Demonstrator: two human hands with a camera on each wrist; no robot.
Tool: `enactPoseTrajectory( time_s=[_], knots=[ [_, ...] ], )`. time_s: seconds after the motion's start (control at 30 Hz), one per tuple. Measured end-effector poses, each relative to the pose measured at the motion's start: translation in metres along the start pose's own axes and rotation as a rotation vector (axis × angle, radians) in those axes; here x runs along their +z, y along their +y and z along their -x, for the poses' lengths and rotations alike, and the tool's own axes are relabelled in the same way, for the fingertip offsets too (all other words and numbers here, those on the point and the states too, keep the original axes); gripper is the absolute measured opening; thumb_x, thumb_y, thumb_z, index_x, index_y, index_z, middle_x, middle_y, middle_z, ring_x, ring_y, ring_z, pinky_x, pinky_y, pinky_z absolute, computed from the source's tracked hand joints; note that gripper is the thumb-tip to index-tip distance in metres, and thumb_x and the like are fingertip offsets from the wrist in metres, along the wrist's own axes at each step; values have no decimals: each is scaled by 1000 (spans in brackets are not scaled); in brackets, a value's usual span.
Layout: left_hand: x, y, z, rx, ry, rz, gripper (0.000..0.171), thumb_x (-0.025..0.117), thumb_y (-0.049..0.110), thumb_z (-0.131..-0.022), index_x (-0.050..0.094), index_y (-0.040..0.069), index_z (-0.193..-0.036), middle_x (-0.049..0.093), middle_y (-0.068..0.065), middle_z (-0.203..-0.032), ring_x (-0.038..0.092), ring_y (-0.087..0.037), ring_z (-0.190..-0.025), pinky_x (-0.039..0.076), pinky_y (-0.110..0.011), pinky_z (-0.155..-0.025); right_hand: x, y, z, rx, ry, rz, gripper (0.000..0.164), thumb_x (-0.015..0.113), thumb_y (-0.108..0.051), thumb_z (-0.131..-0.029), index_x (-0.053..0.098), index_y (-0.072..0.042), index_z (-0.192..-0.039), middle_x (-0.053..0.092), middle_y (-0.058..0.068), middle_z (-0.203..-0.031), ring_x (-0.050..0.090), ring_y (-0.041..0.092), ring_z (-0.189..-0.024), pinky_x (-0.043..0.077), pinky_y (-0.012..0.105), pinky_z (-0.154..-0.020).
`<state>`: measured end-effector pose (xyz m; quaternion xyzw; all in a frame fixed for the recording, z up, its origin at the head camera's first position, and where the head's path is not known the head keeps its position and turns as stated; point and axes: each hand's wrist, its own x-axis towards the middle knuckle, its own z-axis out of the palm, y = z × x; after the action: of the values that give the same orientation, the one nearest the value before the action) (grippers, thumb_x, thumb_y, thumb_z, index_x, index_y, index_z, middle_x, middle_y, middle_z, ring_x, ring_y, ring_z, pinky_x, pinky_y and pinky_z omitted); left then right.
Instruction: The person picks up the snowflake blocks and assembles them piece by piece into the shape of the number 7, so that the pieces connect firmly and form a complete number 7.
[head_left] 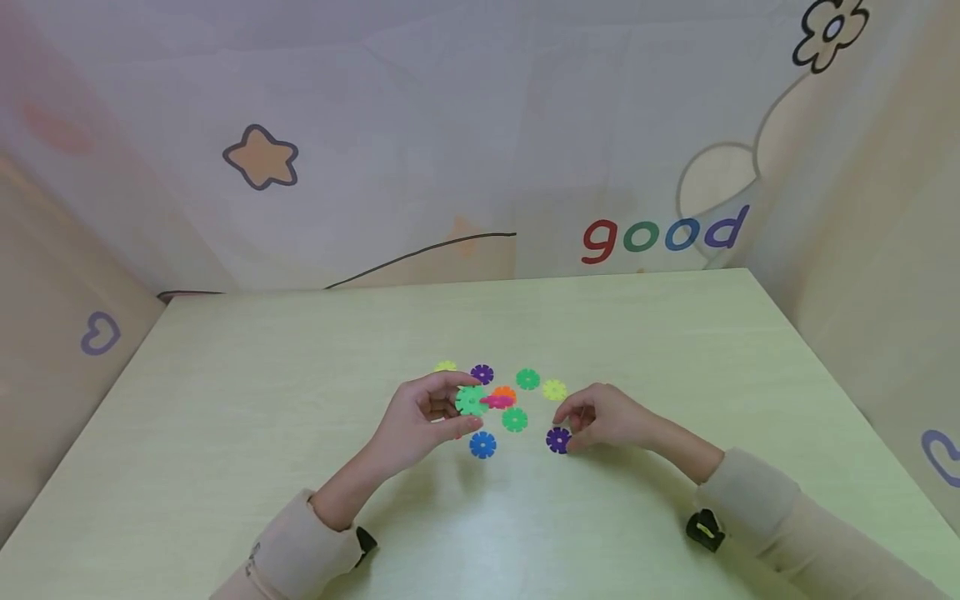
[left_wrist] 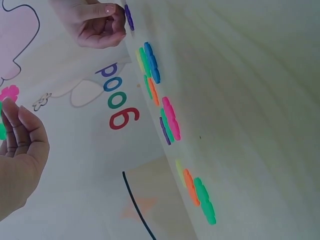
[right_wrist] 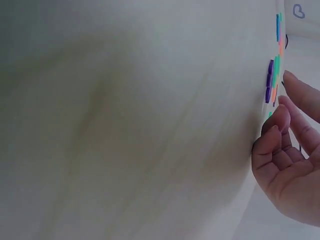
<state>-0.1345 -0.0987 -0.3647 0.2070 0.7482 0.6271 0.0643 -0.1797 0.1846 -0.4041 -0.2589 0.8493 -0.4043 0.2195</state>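
My left hand [head_left: 416, 421] pinches a green notched snowflake disc [head_left: 471, 401] above the table, with a pink snowflake disc [head_left: 498, 402] standing edge-on against it. The left wrist view catches this pink disc [left_wrist: 9, 92] past the fingertips, and just a sliver of the green one. At the right of the group, my right hand [head_left: 611, 415] is low at a purple snowflake disc [head_left: 558, 440], its thumb tip at the disc's edge. In the right wrist view, thumb and fingers stand apart beside that purple disc [right_wrist: 269, 81], which lies flat.
Around the hands lie a blue disc [head_left: 483, 445], green discs [head_left: 514, 419], an orange disc [head_left: 507, 392], another purple disc [head_left: 482, 374] and a yellow disc [head_left: 555, 389]. The pale table [head_left: 262, 417] meets a printed cloth backdrop [head_left: 412, 150] behind and at both sides.
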Motion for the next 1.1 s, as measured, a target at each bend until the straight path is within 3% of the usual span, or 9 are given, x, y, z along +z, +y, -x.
enactPoseTrajectory(
  time_s=[0.57,1.1],
  knots=[
    [-1,4,1,3,12,1,40,71,-1,-76,58,-3,-113,61,-7,-82,58,-20,-73,51,-25,-67,7,-3,0,-7,32,116,23,78,-2,-67,62,-6,-83,52,0,-72,45,14,-65,41,23,-58],
    [-2,5,0,11,22,4,38,72,0,-75,59,-1,-112,60,-6,-79,58,-19,-73,51,-26,-67,4,-6,6,-43,9,35,9,69,-2,-77,61,-4,-83,56,-3,-69,48,11,-64,43,22,-59]
  ],
)
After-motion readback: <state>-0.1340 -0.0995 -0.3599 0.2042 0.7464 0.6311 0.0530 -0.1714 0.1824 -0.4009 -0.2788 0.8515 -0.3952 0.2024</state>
